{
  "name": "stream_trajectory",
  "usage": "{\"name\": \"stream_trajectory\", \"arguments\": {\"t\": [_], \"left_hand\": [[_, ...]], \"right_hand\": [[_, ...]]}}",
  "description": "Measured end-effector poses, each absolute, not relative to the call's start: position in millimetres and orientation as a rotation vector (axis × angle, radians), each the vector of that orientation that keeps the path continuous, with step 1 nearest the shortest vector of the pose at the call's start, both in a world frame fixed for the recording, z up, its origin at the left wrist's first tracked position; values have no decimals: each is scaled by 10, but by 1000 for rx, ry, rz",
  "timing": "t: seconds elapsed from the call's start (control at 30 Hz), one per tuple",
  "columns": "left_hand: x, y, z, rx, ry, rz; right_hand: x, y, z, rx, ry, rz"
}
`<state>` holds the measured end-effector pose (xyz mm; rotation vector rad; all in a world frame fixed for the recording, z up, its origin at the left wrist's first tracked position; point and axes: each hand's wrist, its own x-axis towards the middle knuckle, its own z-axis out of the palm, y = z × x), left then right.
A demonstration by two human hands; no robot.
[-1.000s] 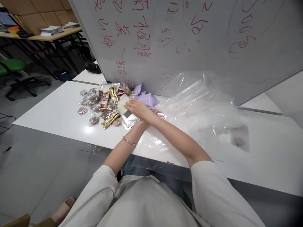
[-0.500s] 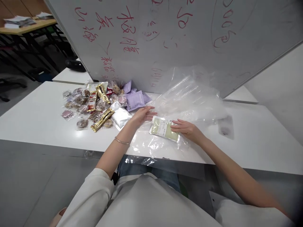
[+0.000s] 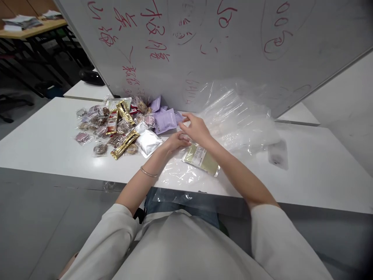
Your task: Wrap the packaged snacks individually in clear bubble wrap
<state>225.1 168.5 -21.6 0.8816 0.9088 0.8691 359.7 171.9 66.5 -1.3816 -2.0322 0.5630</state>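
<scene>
My left hand (image 3: 175,142) rests low over the table with loosely curved fingers, just at the upper left corner of a flat green packet (image 3: 201,158) with a white label. Above it, my right hand (image 3: 197,130) reaches across to the left, thumb and fingers apart. Its fingertips are at the right edge of the purple sachets (image 3: 165,121); whether they touch is unclear. A large clear plastic bag (image 3: 233,120) spreads behind the right forearm and under the green packet. To the left of my left hand lies a silver pouch (image 3: 148,140).
Several wrapped snacks, including a gold stick packet (image 3: 125,144) and a round wrapped piece (image 3: 100,149), are heaped on the left of the white table (image 3: 58,147). A whiteboard (image 3: 233,46) with red writing stands behind. A small translucent packet (image 3: 278,154) lies at right.
My right hand has left the green packet and moved up and left toward the purple sachets. My left hand stays in nearly the same spot, its fingers more curved.
</scene>
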Motion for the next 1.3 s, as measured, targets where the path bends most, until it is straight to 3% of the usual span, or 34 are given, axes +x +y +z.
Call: {"name": "stream_trajectory", "arguments": {"t": [0.2,0.4,0.63,0.8,0.93,1.03,1.13,1.3], "left_hand": [[2270,1657,-180,830,993,932],[2250,1666,-185,830,1074,986],[2237,1641,-93,938,1132,956],[2183,1527,44,1148,1295,883],[2179,1304,170,1823,1591,1071],[2216,1137,171,2374,1201,948],[2226,1022,77,2487,825,566],[2123,839,-90,2487,839,362]], "right_hand": [[3114,2137,812,-1559,-1979,879],[4137,1442,1021,-1256,-1547,887],[4883,843,306,-1659,-1546,1311],[4844,815,205,-1879,-1727,1135],[4739,725,227,-1968,-1936,413],[4719,710,149,-1552,-2229,81],[4770,726,51,-1189,-2517,188],[4884,630,-21,-1056,-2623,388]]}}
